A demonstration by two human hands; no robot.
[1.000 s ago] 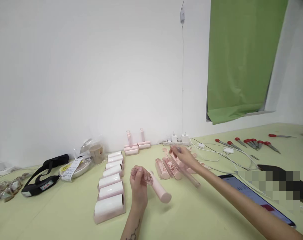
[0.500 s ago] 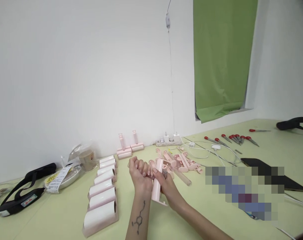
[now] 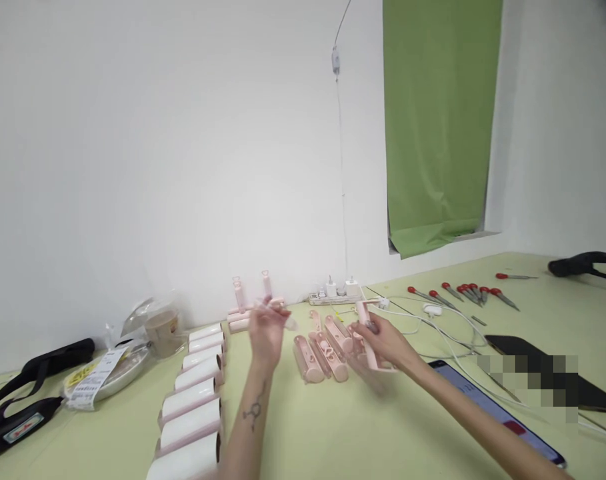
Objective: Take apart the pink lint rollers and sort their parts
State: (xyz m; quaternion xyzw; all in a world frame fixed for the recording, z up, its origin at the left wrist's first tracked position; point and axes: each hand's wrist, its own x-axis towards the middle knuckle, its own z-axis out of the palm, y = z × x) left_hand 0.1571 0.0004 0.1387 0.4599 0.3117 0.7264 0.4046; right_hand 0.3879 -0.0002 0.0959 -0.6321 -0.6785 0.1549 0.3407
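One pink casing (image 3: 367,333), pointing wallward, is gripped by the right hand (image 3: 390,343); one blurred clear piece (image 3: 285,321) by the left hand (image 3: 265,333).

Bright, even light; motion-blurred hands

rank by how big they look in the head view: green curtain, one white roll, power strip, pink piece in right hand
1. green curtain
2. white roll, helped by nearness to the camera
3. power strip and pink piece in the right hand look alike; the piece is blurred
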